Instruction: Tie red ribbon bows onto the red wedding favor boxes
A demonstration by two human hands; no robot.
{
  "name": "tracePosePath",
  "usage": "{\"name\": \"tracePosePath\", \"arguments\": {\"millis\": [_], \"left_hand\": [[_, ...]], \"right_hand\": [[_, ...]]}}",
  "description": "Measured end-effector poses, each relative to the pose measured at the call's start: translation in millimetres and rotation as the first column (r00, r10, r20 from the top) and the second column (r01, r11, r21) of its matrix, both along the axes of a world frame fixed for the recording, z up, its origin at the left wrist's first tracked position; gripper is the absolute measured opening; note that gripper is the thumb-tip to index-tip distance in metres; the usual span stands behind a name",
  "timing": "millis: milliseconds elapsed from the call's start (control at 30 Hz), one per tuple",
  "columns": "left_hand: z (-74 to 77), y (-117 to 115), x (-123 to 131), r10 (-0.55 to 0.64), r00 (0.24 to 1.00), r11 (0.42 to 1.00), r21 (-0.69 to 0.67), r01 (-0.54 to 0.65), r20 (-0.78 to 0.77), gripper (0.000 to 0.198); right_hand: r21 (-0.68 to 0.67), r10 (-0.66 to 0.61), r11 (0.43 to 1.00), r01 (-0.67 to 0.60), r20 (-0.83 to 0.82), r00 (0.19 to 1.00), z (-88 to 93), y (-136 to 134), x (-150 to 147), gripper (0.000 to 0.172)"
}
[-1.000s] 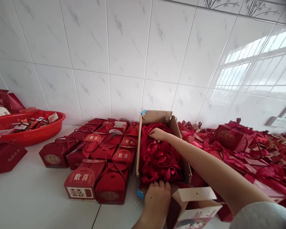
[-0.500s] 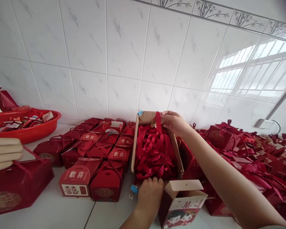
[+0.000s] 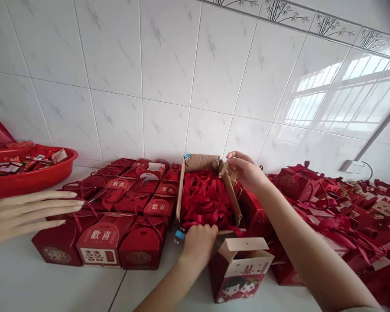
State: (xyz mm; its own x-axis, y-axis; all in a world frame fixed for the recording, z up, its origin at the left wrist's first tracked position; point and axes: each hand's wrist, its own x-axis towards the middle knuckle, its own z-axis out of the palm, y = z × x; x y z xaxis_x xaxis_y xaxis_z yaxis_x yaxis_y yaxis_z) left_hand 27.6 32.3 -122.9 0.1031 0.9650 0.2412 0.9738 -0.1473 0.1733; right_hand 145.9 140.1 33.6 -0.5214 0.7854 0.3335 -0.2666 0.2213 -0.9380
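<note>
Your left hand (image 3: pixel 198 242): fingers curled over cardboard box (image 3: pixel 199 162) near edge.
Your right hand (image 3: pixel 247 171): pinching its far right corner.
Inside box: red ribbons (image 3: pixel 204 199).

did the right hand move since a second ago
Yes: the right hand moved from the ribbons inside the cardboard box to the box's far right corner.

White marbled wall tiles (image 3: pixel 117 65), bamboo border (image 3: pixel 299 17), window reflection (image 3: pixel 325 91), white floor (image 3: pixel 26 281)
</note>
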Motion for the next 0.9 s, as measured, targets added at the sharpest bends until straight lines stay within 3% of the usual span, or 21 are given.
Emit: {"name": "tracePosePath", "arguments": {"millis": [100,200,367,433,467,533,600,767,900], "left_hand": [[22.9,26,-13,-0.005,1.0,1.0,0.029,0.005,0.0,0.008],[48.3,36,-21,-0.007,1.0,0.996,0.083,0.004,0.03,0.016],[92.1,1,-23,-0.033,0.984,0.976,0.22,-0.007,0.177,0.019],[107.3,-20,-21,-0.223,0.856,0.927,0.372,0.038,0.467,0.018],[113.0,-28,-20,-0.291,0.793,0.908,0.417,0.051,0.535,0.015],[119.6,-40,-16,-0.388,0.705,0.861,0.506,0.048,0.593,0.014],[120.9,-44,-11,-0.428,0.669,0.83,0.557,0.024,0.608,0.02],[118.4,-36,-5,-0.477,0.655,0.794,0.607,0.036,0.586,0.016],[118.3,-31,-6,-0.557,0.619,0.751,0.653,0.092,0.553,0.018]], "right_hand": [[0.083,-0.069,0.994,0.076,-0.088,0.994,-0.2,-17,12,0.014],[0.172,-0.124,0.973,0.152,-0.162,0.979,-8.1,-39,29,0.01],[0.317,-0.213,0.907,0.276,-0.219,0.952,-40.0,-73,57,0.018],[0.359,-0.265,0.877,0.32,-0.194,0.945,-52.6,-83,62,0.021],[0.375,-0.295,0.862,0.342,-0.178,0.939,-57.5,-87,63,0.022],[0.42,-0.349,0.825,0.379,-0.15,0.925,-63.8,-94,62,0.024],[0.47,-0.399,0.775,0.422,-0.154,0.904,-65.2,-99,58,0.023],[0.618,-0.416,0.663,0.423,-0.165,0.894,-59.3,-103,47,0.021],[0.677,-0.413,0.625,0.39,-0.138,0.9,-59.0,-98,47,0.021]]}}
